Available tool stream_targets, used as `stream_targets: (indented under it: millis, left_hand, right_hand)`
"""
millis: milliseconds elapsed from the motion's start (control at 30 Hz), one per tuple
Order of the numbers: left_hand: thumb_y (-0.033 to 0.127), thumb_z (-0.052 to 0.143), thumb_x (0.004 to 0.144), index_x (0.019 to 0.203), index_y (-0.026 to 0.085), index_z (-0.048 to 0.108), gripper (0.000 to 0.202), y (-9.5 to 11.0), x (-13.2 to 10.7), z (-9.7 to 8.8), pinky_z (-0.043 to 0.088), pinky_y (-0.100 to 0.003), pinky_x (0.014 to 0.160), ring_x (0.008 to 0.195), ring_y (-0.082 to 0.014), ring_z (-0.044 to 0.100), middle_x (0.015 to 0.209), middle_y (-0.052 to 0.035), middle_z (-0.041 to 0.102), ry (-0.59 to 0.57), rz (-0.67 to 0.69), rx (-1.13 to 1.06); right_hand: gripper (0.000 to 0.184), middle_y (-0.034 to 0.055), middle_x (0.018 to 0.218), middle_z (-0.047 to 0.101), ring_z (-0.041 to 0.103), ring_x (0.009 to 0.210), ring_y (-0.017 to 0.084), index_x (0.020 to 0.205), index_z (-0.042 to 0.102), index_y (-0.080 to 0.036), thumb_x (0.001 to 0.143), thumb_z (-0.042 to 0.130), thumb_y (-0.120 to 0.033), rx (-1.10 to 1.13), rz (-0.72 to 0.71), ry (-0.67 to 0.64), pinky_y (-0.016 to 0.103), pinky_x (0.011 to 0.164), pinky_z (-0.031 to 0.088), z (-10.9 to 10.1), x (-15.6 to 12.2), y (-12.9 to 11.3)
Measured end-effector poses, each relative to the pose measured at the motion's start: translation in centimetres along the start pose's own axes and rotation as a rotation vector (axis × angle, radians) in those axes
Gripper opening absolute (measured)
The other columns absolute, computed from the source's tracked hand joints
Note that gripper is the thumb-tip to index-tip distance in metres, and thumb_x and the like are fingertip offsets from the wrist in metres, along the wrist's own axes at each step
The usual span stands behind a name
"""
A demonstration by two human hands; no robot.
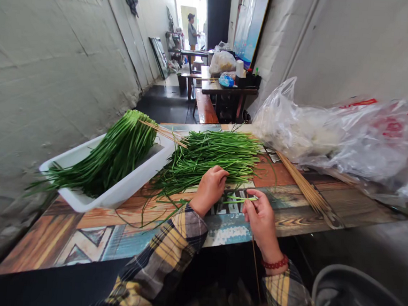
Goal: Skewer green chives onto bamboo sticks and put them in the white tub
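Observation:
My right hand is closed on a few garlic chive stalks and a thin bamboo skewer that hangs down below the palm, past the table edge. My left hand is at the near edge of a loose pile of garlic chives, its fingertips pinched together. What they hold, if anything, is hidden. To the left, a white plastic tray holds a thick, neatly stacked bunch of garlic chives, with skewer ends sticking out to the right over the tray's rim.
More bamboo skewers lie in a bundle on the patterned table, near clear plastic bags. A grey tub stands low at the right. Farther back are a bench, a cluttered table and a person by the doorway.

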State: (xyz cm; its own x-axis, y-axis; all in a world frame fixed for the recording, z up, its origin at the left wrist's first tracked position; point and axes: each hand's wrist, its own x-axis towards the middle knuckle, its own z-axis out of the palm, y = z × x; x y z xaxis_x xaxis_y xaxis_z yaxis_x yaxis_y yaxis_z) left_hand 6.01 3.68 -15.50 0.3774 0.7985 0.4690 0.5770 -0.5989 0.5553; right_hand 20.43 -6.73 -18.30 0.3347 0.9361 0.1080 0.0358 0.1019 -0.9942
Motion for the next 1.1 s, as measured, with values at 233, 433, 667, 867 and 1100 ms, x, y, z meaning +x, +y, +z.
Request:
stream_targets:
  millis: [233,433,667,867,1100]
  left_hand:
    - [0.015,0.054,0.084,0.104,0.018,0.065,0.023,0.3,-0.3,-0.5,0.043,-0.036,0.081,0.092,-0.0224,0.051,0.098,-0.0082,0.061,0.001,0.026,0.315]
    - [0.021,0.057,0.084,0.075,0.019,0.066,0.013,0.6,-0.2,-0.8,0.039,-0.034,0.073,0.082,-0.0211,0.048,0.078,-0.0065,0.058,-0.086,0.08,0.4]
    - [0.004,0.052,0.074,0.074,0.016,0.059,0.014,1.0,-0.1,0.0,0.042,-0.027,0.07,0.078,-0.0155,0.052,0.082,-0.0039,0.058,-0.01,0.067,0.007]
    - [0.005,0.051,0.075,0.092,0.016,0.065,0.025,1.1,-0.3,0.4,0.043,-0.023,0.066,0.072,-0.0119,0.056,0.083,-0.0013,0.065,-0.085,0.002,-0.237]
    - [0.02,0.055,0.085,0.084,0.017,0.071,0.017,1.6,-0.2,-0.1,0.044,-0.024,0.068,0.074,-0.0128,0.059,0.077,-0.0029,0.066,-0.146,0.017,-0.32]
  right_hand:
    - [0.031,-0.0057,0.059,0.055,0.045,0.04,0.008,0.108,0.052,-0.02,0.086,0.056,-0.041,-0.027,0.001,-0.003,0.021,0.04,0.036,0.1,-0.1,0.1]
    - [0.03,-0.0051,0.059,0.055,0.046,0.04,0.009,0.107,0.053,-0.019,0.086,0.056,-0.041,-0.041,-0.013,0.003,0.021,0.039,0.036,0.0,-0.1,0.4]
    - [0.03,-0.0045,0.059,0.055,0.046,0.04,0.009,0.108,0.054,-0.018,0.086,0.055,-0.039,-0.048,-0.002,-0.005,0.022,0.04,0.037,-0.1,0.1,0.4]
    - [0.034,-0.0047,0.059,0.054,0.045,0.041,0.009,0.112,0.057,-0.017,0.087,0.054,-0.04,-0.045,0.016,-0.006,0.022,0.041,0.035,0.0,0.0,0.0]
    - [0.034,-0.0044,0.06,0.054,0.045,0.043,0.009,0.112,0.056,-0.016,0.088,0.053,-0.039,-0.024,0.019,-0.007,0.022,0.042,0.036,-0.1,0.0,-0.2]
